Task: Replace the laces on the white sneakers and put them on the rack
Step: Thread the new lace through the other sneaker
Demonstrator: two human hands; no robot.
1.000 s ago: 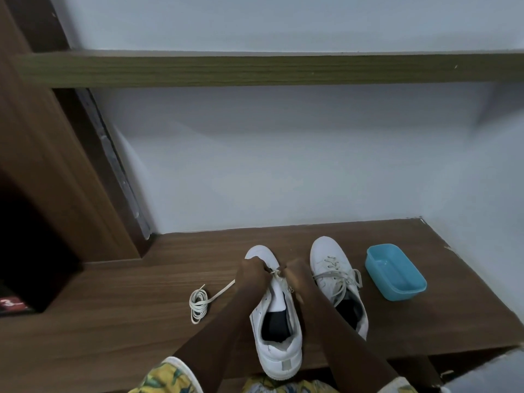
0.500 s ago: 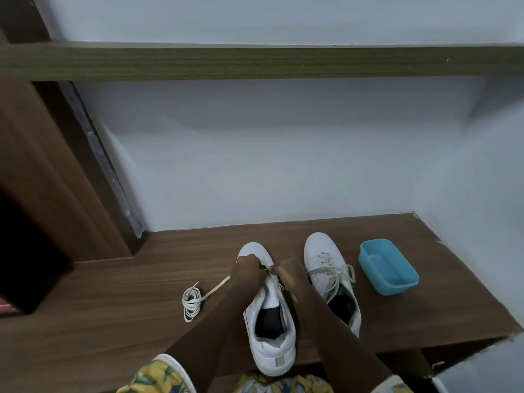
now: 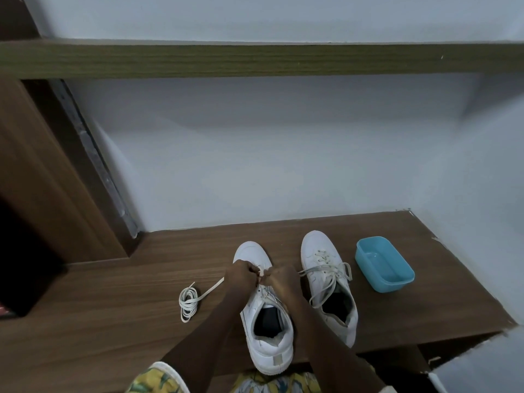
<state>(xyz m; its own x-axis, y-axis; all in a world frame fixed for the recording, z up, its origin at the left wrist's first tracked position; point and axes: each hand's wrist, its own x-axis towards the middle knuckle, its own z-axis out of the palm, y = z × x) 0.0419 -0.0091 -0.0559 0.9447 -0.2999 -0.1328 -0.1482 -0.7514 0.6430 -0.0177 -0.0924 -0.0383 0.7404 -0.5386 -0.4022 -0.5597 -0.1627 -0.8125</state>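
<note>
both hands meet over the front eyelets of the left sneaker (image 3: 270, 357), whose long axis runs straight away from me, toe to the wall, heel at the counter (image 3: 113, 313) edge. my left hand (image 3: 242, 272) and right hand (image 3: 280, 279) are curled knuckle to knuckle, pinching the lace (image 3: 209, 287) between them; its tail trails left to a coil. the right sneaker (image 3: 319, 248) sits just beside, laced.

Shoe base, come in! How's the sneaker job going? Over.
Left hand and right hand pinch flat white lace at front eyelets of nearer white sneaker. Second white sneaker laced, alongside. Blue plastic tub stands apart, right.
</note>
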